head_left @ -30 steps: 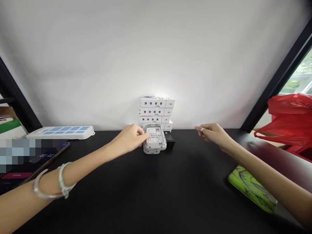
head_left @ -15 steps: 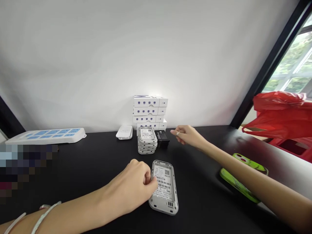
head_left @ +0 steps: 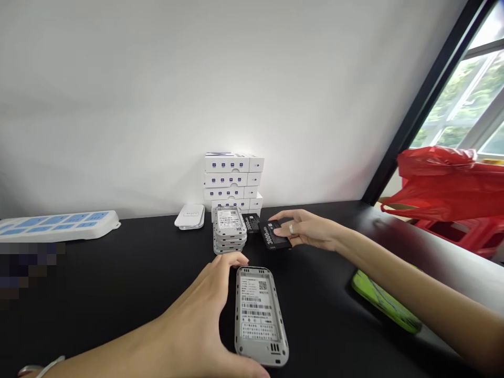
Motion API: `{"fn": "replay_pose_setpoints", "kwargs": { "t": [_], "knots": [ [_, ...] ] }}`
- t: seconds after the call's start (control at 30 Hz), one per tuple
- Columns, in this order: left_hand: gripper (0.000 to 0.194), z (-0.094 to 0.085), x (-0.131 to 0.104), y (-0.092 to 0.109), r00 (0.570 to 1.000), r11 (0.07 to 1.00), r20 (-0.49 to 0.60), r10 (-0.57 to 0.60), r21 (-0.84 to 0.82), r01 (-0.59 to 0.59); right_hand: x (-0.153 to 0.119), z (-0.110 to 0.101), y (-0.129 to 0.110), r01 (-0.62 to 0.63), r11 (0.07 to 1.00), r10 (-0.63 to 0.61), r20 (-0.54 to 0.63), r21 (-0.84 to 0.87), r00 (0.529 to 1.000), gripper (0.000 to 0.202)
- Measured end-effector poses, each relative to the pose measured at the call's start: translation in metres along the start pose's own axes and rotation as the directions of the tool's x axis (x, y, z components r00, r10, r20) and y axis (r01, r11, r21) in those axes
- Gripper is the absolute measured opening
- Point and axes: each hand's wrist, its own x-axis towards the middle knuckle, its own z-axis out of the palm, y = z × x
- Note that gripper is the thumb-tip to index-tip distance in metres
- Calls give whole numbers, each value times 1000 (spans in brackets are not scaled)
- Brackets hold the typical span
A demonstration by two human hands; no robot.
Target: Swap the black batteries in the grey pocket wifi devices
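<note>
The left hand (head_left: 197,325) rests open against the grey device (head_left: 258,313), near on the tabletop (head_left: 118,283). The right hand (head_left: 311,231) holds a black battery (head_left: 274,234) by the far stack (head_left: 229,230). I judge the battery should next fit into the device.

Both your forearms are bare, with no sleeves in view. Your right hand (head_left: 311,231) wears a silver ring (head_left: 291,229) on one finger. At your left hand (head_left: 197,325), a thin silver bangle (head_left: 41,366) circles the wrist, only partly in frame.
</note>
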Motion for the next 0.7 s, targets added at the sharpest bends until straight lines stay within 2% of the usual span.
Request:
{"fn": "replay_pose_setpoints", "kwargs": {
  "t": [0.07, 0.17, 0.27, 0.33, 0.43, 0.5, 0.63, 0.7],
  "knots": [
    [112, 4, -1, -2, 998, 997, -25, -64, -41, 63, -17, 9, 0, 43, 999, -44, 37, 14, 998, 46],
    [113, 6, -2, -1, 996, 996, -30, -78, -50, 77, -32, 32, 3, 128, 992, -129, 85, 24, 988, 50],
    [117, 6, -1, -1, 997, 996, -37, -72, -48, 71, -36, 53, 10, 208, 978, -208, 108, 11, 972, 48],
    [119, 6, -2, -2, 997, 997, -46, -70, -43, 68, -36, 60, 14, 278, 957, -269, 111, -83, 957, 43],
    [117, 7, -3, -1, 995, 996, -51, -86, -32, 84, -37, 60, 17, 329, 854, -321, 91, -402, 943, 39],
    [115, 7, -3, 0, 994, 994, -44, -102, -31, 100, -41, 58, 16, 341, 770, -332, 118, -540, 936, 42],
    [113, 6, -3, 1, 994, 994, -36, -102, -52, 100, -55, 59, 13, 467, 670, -358, 299, -577, 884, 45],
    [114, 5, -2, 0, 996, 993, -3, -90, -76, 90, -63, 64, 12, 526, 591, -332, 411, -611, 849, 55]
  ]
}}
